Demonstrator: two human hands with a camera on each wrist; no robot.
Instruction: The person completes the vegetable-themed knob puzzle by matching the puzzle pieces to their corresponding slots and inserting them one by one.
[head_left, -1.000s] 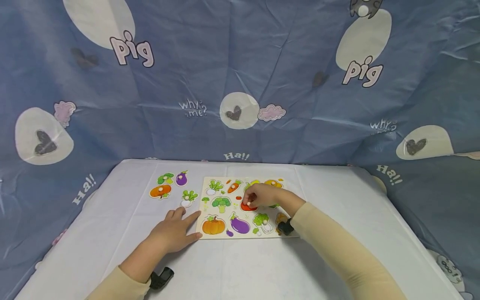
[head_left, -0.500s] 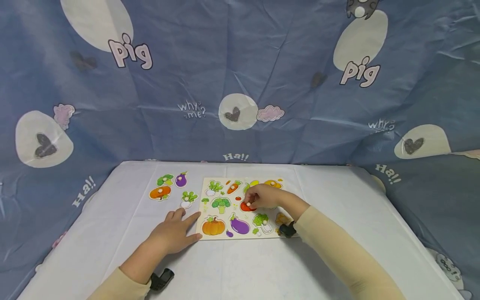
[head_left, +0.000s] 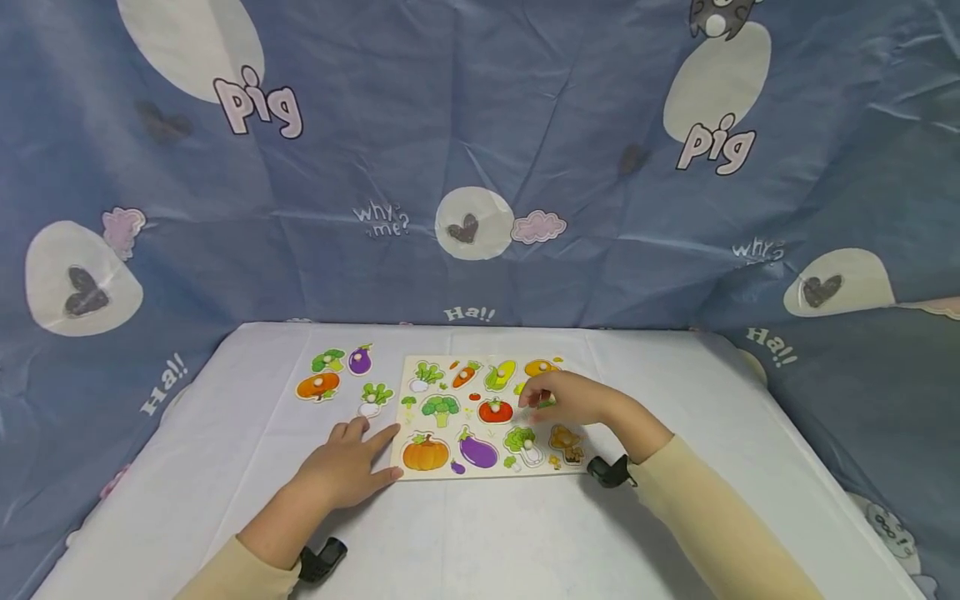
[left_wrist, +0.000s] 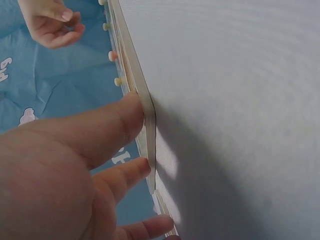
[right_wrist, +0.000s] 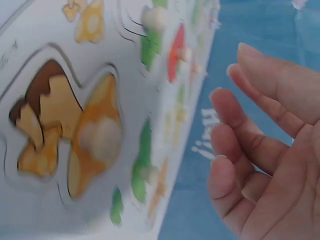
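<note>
My left hand (head_left: 341, 467) lies spread on the white cloth, its fingertips at the left edge of a vegetable puzzle board (head_left: 487, 473). In the left wrist view, that hand's thumb (left_wrist: 120, 120) and fingers touch the board's edge. My right hand (head_left: 566, 400) hovers over the board's right half with loosely bent fingers and nothing between them. Just left of it sits the red tomato piece (head_left: 495, 411) in its slot, knob up. Other knobbed pieces in the board include a carrot (head_left: 466, 375), corn (head_left: 501, 376), bok choy (head_left: 524, 446) and mushroom (right_wrist: 92, 135).
Several loose knobbed pieces lie left of the board: broccoli (head_left: 327, 361), eggplant (head_left: 360, 360), pumpkin (head_left: 318, 386) and a white radish (head_left: 372, 400). A blue printed curtain (head_left: 600, 275) hangs behind the table (head_left: 487, 542).
My right hand has let go of the tomato piece's knob and moved right, leaving the piece in the board. My left hand stays at the board's left edge.
</note>
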